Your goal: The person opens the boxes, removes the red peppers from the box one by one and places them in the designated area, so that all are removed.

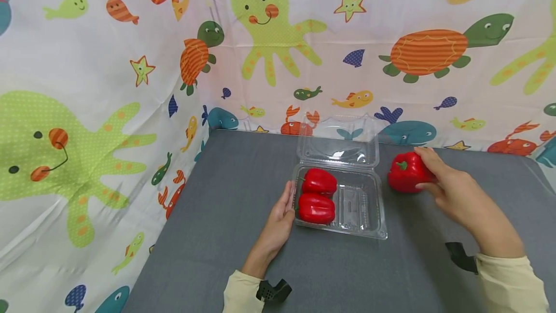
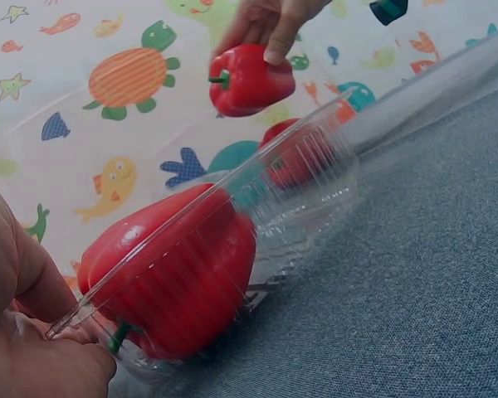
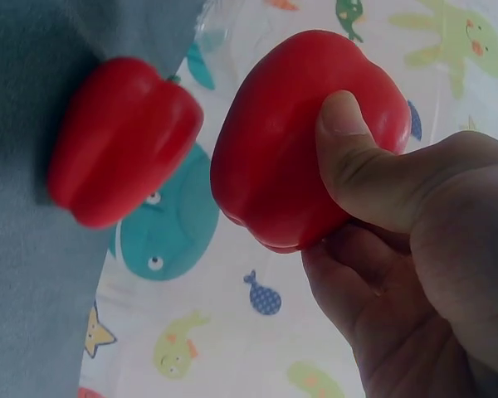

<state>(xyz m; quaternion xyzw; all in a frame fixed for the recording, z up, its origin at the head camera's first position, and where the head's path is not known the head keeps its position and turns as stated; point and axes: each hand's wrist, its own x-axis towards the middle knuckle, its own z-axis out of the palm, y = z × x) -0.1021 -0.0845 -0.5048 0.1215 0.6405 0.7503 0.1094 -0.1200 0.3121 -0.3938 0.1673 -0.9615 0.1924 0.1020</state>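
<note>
The person's left grip [image 1: 279, 221] pinches, well apart from the curled right grip [image 1: 453, 192]

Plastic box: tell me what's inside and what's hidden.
Inside the plastic box lie one red pepper and, nearer the camera, another pepper, both on its left side. Bare floor shows on the right; beneath the peppers it's covered.

2 red peppers [image 1: 317, 208] | in open clear container [image 1: 358, 206] | 1 pepper [image 1: 406, 173] held
</note>
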